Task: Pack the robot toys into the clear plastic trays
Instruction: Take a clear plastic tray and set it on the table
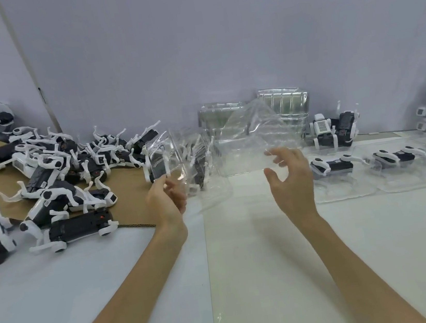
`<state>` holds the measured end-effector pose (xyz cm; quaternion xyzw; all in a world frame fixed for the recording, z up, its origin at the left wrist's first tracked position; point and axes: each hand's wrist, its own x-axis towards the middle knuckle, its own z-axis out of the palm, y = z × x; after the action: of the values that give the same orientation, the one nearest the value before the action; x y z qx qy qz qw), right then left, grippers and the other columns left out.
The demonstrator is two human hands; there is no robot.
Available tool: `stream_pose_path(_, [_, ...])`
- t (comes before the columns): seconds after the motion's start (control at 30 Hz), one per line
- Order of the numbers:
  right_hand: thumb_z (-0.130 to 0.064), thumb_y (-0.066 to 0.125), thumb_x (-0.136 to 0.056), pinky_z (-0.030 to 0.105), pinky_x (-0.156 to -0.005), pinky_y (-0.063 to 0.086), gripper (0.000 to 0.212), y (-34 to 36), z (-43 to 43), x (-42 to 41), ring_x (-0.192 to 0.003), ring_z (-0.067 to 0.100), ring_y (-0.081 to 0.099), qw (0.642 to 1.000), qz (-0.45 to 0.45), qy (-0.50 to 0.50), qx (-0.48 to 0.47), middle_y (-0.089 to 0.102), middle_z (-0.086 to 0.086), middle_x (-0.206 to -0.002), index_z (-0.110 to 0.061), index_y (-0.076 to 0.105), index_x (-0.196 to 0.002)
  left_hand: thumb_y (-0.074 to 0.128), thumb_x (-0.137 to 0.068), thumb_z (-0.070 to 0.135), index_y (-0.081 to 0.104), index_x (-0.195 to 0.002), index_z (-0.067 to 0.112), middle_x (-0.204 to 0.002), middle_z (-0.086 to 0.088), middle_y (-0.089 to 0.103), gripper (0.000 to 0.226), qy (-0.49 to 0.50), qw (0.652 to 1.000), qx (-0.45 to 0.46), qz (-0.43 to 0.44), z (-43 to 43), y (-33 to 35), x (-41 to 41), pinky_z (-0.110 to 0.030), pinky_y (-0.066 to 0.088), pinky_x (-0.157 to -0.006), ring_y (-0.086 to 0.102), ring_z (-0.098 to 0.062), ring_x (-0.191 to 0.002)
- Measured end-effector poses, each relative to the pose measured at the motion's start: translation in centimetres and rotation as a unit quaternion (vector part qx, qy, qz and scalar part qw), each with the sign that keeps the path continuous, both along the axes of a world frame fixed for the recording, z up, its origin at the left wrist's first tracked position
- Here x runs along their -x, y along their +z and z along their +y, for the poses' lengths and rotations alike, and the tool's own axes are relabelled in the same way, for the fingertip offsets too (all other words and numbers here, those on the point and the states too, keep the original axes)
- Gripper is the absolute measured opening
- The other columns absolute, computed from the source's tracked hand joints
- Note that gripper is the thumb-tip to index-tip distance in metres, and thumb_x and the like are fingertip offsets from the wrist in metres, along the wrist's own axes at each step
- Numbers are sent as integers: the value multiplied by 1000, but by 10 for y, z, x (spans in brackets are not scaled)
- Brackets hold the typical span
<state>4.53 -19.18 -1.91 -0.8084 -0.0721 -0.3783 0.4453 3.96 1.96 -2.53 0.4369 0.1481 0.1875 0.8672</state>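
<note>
Left of my left hand (167, 202), loose toys (52, 166) lie heaped on cardboard (129, 191): hard, glossy plastic with thin legs, so grip them by the body. My left hand pinches the tray (243, 142) edge. The tray is raised between both hands and looks thin, clear, light, flexible and probably slippery. My right hand (290, 178) is half open at its right edge; contact is unclear. Right of that hand lie packed trays (345, 190).

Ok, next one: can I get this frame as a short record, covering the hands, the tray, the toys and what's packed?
left hand: pinches the tray's left edge
right hand: fingers loosely curled at the tray's right edge; grip unclear
tray: clear, held above the table, blurred; contents unclear
loose toys: piled on cardboard, left
packed trays: row on the table, right
spare trays: stacked at the wall
</note>
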Motion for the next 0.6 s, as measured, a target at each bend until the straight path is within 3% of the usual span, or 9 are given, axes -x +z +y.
stream_pose_path(0.07, [-3, 73, -80, 44, -94, 39, 38, 8, -4, -7, -96, 20, 58, 997, -3, -45, 63, 60, -6, -94, -21, 67, -113, 51, -92, 22, 48, -68, 21, -50, 8, 42, 24, 24, 999, 25, 23, 2, 2, -2, -17, 24, -38, 35, -3, -38])
stream_pose_path(0.17, [-5, 73, -79, 33, -91, 26, 42, 21, -6, -28, -102, 22, 58, 989, -20, -77, 126, 65, -4, -96, -23, 68, -117, 49, -93, 20, 45, -69, 19, -40, 10, 36, 25, 45, 998, 37, 37, 1, 1, -2, -15, 18, -34, 27, -4, -32])
stream_pose_path(0.33, [-10, 67, -87, 37, -106, 21, 44, 40, -12, -85, -122, 26, 51, 960, 14, -78, 268, 65, 1, -121, -24, 63, -128, 48, -94, 22, 44, -68, 18, -39, 10, 33, 27, 42, 997, 39, 48, 0, -3, -1, -18, 17, -33, 24, -6, -32])
stream_pose_path(0.43, [-17, 63, -93, 42, -113, 17, 51, 46, -17, -119, -138, 26, 37, 916, 87, -116, 374, 49, 4, -146, -26, 51, -141, 49, -93, 22, 43, -66, 19, -39, 10, 33, 28, 43, 997, 51, 48, 1, -4, -4, -18, 17, -33, 24, -6, -33])
stream_pose_path(0.5, [-18, 61, -94, 47, -115, 19, 57, 45, -14, -128, -141, 29, 32, 918, 135, -142, 344, 40, 8, -152, -23, 42, -147, 50, -93, 23, 44, -66, 19, -40, 10, 34, 28, 38, 996, 57, 57, 1, -5, -5, -16, 17, -33, 24, -6, -34])
stream_pose_path(0.6, [-16, 61, -94, 50, -114, 30, 51, 34, 6, -117, -133, 30, 43, 964, 100, -97, 225, 47, 11, -143, -15, 47, -142, 48, -93, 27, 47, -65, 20, -41, 9, 35, 30, 18, 994, 77, 82, 2, -6, -8, -14, 17, -33, 25, -6, -32])
